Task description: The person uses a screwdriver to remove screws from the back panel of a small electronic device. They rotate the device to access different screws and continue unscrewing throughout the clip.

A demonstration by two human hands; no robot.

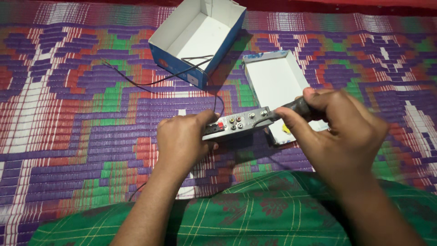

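While an open blue box point(195, 43) and its white lid point(275, 82) lie just beyond your hands on the woven mat point(68, 114), a thin black wire point(150, 82) trails left. Bare mat spreads to the left. Your left hand point(182, 141) grips the small metal device point(239, 123); your right hand point(339, 132) closes around a dark tool point(293, 108) touching its right end.

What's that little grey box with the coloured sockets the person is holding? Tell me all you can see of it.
The grey box looks like thin metal, long and flat, its back panel bearing red, yellow and white round sockets plus silvery connectors. It is held tilted above the woven mat. The left hand grips its left end; the right hand presses a dark-handled tool to its right end.
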